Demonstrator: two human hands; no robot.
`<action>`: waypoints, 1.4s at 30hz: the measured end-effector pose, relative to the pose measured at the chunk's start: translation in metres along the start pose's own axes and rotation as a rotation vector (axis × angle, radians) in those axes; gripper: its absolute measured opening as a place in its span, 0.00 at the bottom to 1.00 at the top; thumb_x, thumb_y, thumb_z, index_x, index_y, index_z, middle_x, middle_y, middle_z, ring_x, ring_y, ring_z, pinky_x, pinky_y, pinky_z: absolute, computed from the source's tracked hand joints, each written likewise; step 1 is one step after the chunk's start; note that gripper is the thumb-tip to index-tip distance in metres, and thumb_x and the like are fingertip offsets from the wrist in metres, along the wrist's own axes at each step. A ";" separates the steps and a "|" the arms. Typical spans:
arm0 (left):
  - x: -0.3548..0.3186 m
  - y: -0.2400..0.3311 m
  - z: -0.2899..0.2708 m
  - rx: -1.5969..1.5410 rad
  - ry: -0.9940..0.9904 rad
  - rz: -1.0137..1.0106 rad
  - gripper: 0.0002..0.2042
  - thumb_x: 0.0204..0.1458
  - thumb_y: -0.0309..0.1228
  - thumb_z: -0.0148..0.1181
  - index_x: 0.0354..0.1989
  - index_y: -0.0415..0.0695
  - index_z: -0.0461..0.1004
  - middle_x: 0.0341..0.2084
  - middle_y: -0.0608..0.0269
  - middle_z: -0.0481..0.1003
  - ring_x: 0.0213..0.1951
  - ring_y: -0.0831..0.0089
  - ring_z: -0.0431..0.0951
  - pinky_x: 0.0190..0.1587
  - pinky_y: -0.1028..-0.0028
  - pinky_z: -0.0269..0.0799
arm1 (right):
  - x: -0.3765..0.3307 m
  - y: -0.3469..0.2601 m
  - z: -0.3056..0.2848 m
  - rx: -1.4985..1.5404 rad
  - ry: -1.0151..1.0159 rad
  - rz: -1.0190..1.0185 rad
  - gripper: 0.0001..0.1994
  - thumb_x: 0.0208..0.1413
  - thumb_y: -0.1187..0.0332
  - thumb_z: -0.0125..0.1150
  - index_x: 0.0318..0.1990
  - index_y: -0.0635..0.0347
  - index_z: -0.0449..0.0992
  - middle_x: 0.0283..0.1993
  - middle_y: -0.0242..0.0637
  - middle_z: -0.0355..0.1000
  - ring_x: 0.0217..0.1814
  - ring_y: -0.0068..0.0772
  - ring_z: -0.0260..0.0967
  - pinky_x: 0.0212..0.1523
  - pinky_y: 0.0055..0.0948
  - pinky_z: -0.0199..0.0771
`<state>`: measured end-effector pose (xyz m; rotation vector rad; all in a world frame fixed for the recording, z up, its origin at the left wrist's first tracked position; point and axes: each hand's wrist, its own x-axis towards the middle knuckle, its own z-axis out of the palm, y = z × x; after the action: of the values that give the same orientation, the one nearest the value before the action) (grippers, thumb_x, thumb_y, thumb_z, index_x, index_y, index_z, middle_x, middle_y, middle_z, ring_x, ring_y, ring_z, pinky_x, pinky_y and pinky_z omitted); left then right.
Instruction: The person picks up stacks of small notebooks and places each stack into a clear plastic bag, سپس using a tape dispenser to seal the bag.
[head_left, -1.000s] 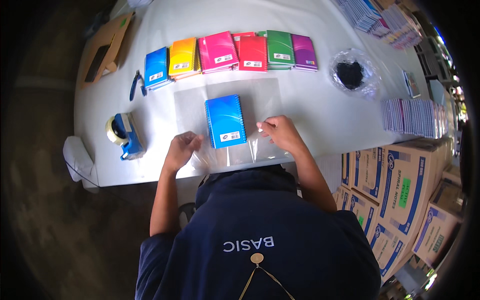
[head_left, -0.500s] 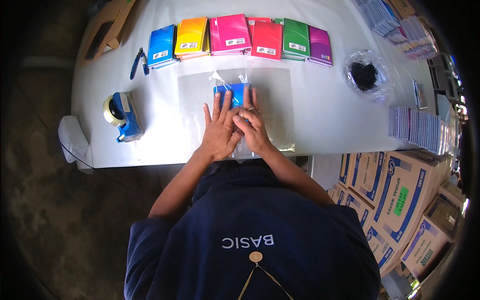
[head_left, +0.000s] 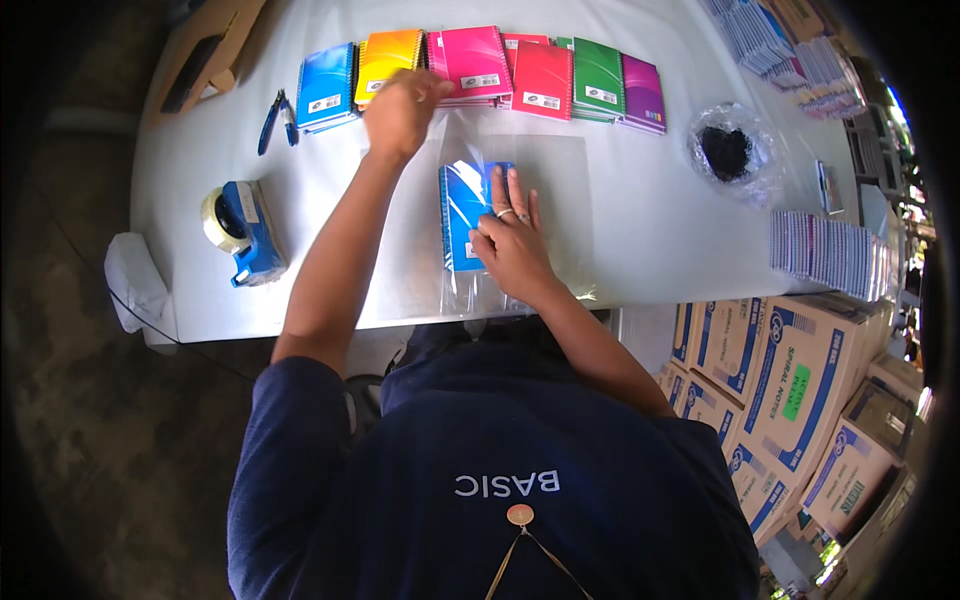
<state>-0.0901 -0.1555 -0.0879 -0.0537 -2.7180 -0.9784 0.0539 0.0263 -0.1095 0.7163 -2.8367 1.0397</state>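
A blue spiral notebook (head_left: 462, 205) lies inside a clear plastic bag (head_left: 478, 285) near the table's front edge. My right hand (head_left: 515, 235) rests on the notebook's right side, with its fingers stretched out and pressing through the film. Farther forward, my left hand (head_left: 402, 115) hovers in front of the yellow notebooks (head_left: 388, 55) and the pink notebooks (head_left: 468, 60). Its fingers are curled together and slightly blurred. Whether the film is pinched in them is hidden.
Stacked blue (head_left: 325, 85), red (head_left: 542, 80), green (head_left: 598, 80) and purple notebooks (head_left: 643, 95) line the back. A tape dispenser (head_left: 258, 235) and pens (head_left: 270, 122) sit left. To the right are a plastic bag of black pieces (head_left: 725, 150), notebook stacks (head_left: 825, 252) and cartons (head_left: 790, 400).
My left hand has lifted off the blue notebook and moved forward and left toward the coloured stacks. The right hand stays on the notebook, which is now more exposed.
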 end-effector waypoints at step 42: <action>-0.275 -0.168 -0.200 -0.253 0.216 -0.868 0.10 0.53 0.31 0.58 0.36 0.37 0.77 0.25 0.62 0.77 0.27 0.79 0.76 0.32 0.75 0.72 | 0.045 -0.010 -0.042 -0.006 -0.415 0.008 0.38 0.37 0.63 0.72 0.59 0.55 0.60 0.69 0.45 0.49 0.72 0.45 0.43 0.69 0.39 0.44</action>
<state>0.2008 -0.3985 -0.1122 1.1864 -2.3755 -1.4130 0.0129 0.0272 -0.0621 1.0296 -3.1815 0.9809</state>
